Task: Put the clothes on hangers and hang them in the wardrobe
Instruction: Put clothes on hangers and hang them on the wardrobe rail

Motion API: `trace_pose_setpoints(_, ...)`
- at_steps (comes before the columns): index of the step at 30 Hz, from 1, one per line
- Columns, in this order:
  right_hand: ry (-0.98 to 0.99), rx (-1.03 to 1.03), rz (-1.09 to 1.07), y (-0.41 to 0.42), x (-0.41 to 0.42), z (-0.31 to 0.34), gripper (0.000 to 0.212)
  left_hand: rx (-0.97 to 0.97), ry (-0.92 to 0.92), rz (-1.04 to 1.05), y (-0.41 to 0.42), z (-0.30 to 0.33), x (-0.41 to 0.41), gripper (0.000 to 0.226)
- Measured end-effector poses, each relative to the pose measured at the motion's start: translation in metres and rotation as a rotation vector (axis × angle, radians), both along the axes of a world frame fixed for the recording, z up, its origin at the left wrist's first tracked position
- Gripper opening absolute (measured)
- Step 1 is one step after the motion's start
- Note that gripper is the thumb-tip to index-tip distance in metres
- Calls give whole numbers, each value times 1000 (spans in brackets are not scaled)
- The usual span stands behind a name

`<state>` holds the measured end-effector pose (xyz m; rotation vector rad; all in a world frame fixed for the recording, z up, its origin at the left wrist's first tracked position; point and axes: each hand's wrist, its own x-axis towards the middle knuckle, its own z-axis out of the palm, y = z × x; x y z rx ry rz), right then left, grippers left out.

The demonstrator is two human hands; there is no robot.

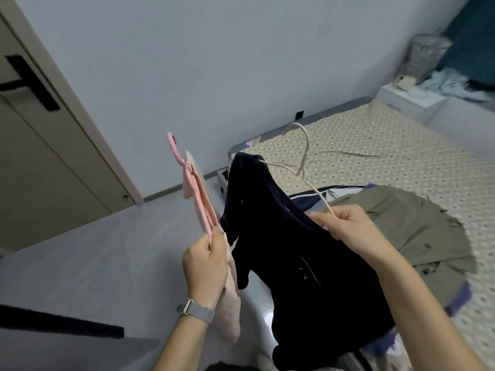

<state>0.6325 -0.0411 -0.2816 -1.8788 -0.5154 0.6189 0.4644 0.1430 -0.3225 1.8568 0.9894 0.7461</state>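
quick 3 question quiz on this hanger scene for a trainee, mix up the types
1. True or false: the left hand holds the pink hanger with a pale pink garment on it.
2. Which hanger carries the dark navy garment? A) the pink one B) the cream hanger C) a black one
3. Fill in: the olive garment lies on the ___.

Key: 1 true; 2 B, gripped at one end by the right hand; 3 bed.
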Motion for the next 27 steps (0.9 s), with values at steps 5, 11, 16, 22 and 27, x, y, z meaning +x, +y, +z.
trace_pose_setpoints(5,-39,9,-75,-8,21,5,52,7,-4,-110,-6,0,31,53)
trace_pose_setpoints(11,-250,-82,-222,-37,52,14,48,11,31,-189,-22,-1,76,56)
trace_pose_setpoints(16,-223,-125,-286,-91,101,28,47,20,21,-220,-55,1,126,57)
trace_pose_setpoints(22,-165,-123,-289,-160,189,28,45,20,-31,-167,-110,-1,197,56)
trace_pose_setpoints(27,-173,-173,-270,-209,258,17,49,-7,-23,-176,-165,-7,261,55)
